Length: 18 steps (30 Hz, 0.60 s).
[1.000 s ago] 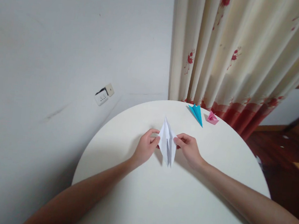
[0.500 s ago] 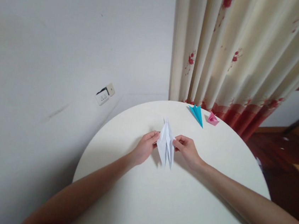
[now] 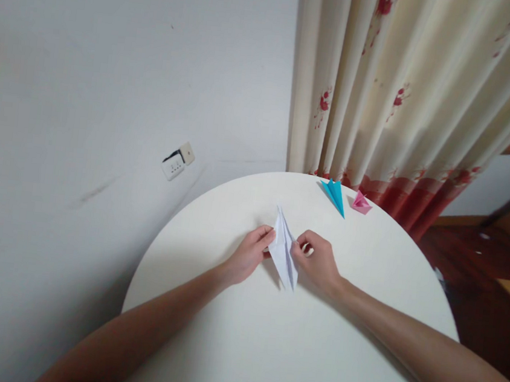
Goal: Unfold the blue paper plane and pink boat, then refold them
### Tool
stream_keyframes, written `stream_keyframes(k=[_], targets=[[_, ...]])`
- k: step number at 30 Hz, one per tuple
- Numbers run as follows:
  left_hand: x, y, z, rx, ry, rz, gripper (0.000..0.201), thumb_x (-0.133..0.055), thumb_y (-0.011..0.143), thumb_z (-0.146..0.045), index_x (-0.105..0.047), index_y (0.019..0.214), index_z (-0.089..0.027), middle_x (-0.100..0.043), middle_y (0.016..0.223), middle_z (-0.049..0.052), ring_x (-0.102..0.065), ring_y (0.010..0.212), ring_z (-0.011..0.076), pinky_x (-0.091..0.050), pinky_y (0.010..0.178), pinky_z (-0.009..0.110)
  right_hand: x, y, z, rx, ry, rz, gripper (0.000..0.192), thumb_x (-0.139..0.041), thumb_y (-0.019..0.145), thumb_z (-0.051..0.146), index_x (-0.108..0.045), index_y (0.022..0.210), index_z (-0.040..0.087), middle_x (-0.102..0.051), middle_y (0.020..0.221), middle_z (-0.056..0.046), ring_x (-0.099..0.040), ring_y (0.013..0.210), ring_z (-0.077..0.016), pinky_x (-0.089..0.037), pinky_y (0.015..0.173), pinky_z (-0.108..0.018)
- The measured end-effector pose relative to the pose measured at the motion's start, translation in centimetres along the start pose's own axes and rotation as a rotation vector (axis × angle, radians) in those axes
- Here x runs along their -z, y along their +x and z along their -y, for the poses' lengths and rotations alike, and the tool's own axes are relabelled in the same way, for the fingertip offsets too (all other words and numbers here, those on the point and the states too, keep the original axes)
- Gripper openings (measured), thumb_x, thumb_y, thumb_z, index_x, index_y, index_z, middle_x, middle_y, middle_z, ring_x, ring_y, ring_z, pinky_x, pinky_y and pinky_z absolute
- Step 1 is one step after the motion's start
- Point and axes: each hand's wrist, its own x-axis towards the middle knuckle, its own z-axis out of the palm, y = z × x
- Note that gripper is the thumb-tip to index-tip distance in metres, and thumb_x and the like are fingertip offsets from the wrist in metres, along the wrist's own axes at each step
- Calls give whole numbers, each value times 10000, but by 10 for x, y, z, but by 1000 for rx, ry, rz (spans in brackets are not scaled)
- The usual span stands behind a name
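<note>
A white folded paper (image 3: 283, 252), long and pointed at both ends, is held just over the table between my two hands. My left hand (image 3: 251, 251) pinches its left edge, thumb on top. On the other side, my right hand (image 3: 318, 257) grips the right edge between thumb and curled index finger. Narrow flaps lie along the paper's length, and its two thin tips point away from me. The fingertips beneath the paper are hidden.
The round white table (image 3: 230, 340) stands against a wall with a socket (image 3: 173, 166). Near its far edge lie a blue paper plane (image 3: 335, 196) and a pink folded paper boat (image 3: 362, 203). A patterned curtain (image 3: 382, 107) hangs behind them.
The open gap along the paper's middle has closed, and a flap now lies flatter across it. The paper has tilted slightly, and my right hand's fingers have curled more.
</note>
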Motion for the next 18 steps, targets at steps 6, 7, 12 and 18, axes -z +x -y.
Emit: stream_keyframes(k=[6,7,12,18], targets=[[-1,0,-2,-13,30,29,283,-778,771,-332,-584,862,-146,-607,830,11,-558,763,126,-433,717,239,1,-1,0,-5,-121,-33,115,-556,812,210,-557,698,209,-618,689,0,-556,627,-155,-410,613,-284],[-1,1,-1,-16,38,22,268,-767,775,-327,-586,854,-146,-610,827,11,-562,767,129,-434,724,243,1,-1,1,-7,-110,-30,110,-556,811,210,-558,701,208,-619,692,0,-559,632,-155,-413,617,-283],[-2,2,2,-90,170,-70,225,-737,769,-313,-575,809,-162,-600,786,-5,-584,749,134,-452,727,255,-3,0,2,-102,96,10,76,-554,830,228,-574,762,202,-626,716,-1,-571,652,-153,-425,592,-264],[-2,3,8,-212,393,-101,234,-743,746,-300,-601,876,-168,-622,696,-15,-593,652,128,-446,636,238,-10,2,-10,-172,299,127,227,-607,854,360,-617,726,173,-592,662,-4,-508,603,-139,-391,554,-262]])
